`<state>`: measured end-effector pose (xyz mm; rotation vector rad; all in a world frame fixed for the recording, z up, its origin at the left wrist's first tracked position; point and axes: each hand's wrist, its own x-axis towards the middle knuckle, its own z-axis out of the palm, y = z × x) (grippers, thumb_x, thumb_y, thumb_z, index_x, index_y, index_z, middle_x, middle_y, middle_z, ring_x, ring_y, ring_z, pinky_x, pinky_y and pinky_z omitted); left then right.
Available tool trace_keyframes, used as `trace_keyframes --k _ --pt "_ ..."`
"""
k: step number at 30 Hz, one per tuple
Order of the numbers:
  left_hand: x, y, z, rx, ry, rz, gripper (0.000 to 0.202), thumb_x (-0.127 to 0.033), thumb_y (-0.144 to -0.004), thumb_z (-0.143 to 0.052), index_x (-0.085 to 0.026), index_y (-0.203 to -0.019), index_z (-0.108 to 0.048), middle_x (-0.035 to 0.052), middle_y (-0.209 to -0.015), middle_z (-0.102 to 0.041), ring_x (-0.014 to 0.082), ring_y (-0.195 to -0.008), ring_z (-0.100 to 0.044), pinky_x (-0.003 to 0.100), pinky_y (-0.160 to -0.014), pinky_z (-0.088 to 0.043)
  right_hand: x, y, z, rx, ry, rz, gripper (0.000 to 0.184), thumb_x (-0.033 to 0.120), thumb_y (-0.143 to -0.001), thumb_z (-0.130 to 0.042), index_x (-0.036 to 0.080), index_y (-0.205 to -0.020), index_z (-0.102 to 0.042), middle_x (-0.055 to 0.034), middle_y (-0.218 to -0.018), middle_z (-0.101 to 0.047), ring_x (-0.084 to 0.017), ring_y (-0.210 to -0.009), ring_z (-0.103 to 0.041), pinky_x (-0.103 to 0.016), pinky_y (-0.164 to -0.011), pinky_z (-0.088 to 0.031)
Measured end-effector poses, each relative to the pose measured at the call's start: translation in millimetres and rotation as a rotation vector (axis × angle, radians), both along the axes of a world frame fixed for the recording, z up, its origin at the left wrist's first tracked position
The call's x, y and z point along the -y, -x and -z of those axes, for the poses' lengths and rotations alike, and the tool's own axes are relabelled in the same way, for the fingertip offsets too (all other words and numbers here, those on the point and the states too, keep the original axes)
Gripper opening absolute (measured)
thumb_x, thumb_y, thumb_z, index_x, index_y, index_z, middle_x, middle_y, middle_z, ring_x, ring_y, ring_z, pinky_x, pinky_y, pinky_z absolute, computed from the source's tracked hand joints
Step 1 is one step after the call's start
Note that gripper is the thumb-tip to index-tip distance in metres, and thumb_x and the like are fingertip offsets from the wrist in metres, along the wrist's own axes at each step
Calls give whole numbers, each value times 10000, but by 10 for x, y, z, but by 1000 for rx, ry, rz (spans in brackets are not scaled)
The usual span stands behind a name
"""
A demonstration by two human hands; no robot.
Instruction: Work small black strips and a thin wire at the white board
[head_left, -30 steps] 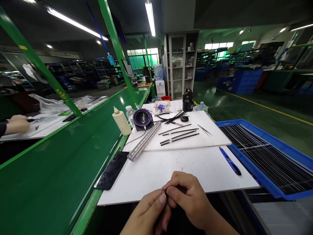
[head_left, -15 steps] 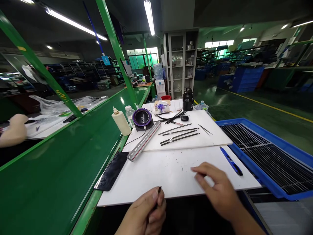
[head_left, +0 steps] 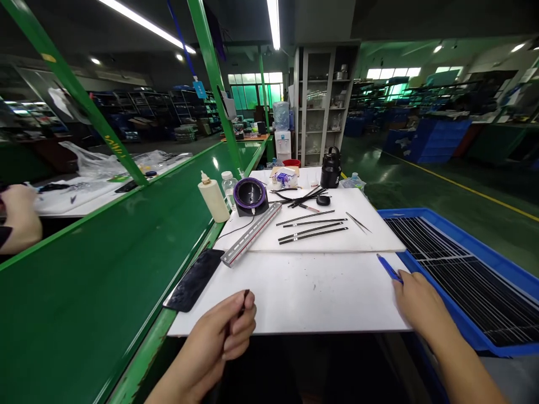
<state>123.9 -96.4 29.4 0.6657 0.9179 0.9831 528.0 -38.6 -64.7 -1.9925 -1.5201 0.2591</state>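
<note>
While the left hand hangs just above the near edge of the white table, its thumb and forefinger pinch a small dark piece, the other fingers curled in. Only the tip shows; how long the rest is, I cannot tell. It looks thin and nearly weightless, so a light pinch should be enough, and a hard squeeze might bend it.

To the right, the right hand is bent over the near end of a blue cutter lying on the table, its narrow tip pointing away. The hand hides how firmly the fingers have closed on it. With its smooth, plastic-looking body, the cutter should be light, stiff and a little slippery; its thick near end is the safe place to hold, well clear of the tip.

Farther off, on a white sheet, four black strips lie side by side. They look slim and springy, best lifted by one end. Tweezers lie to their right, light and stiff, with fine points easily bent.
</note>
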Motion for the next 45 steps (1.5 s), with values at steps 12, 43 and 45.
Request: trace_keyframes --k 12,43,45 --pt "-128 125 -195 104 61 -26 190 -317 -866 -643 -159 -809 -555 -80 -566 -349 23 -429 -109 118 -341 -101 606 1171 -323 -1351 295 -442 423 508 -931 -592 265 -1275 -560 -11 -850 -538 -116 -578 -415 -243 -477 -303" --pt "257 -188 733 -92 398 45 348 -469 -754 -664 -192 -811 -459 -105 -565 -274 33 -457 -112 177 -410 -51 784 1670 -310 32 367 -929 562 178 -1001 -305 311 -1547 -307 -48 -917 -712 -246 -766 -680 -330 -641 -438" --pt "241 -204 756 -97 395 48 357 -474 -743 -675 -193 -806 -464 -107 -552 -281 32 -451 -119 180 -411 -52 776 1682 -319 139 414 -941 590 138 -988 -309 335 -1545 -305 -41 -893 -698 -251 -743 -671 -335 -624 -415"
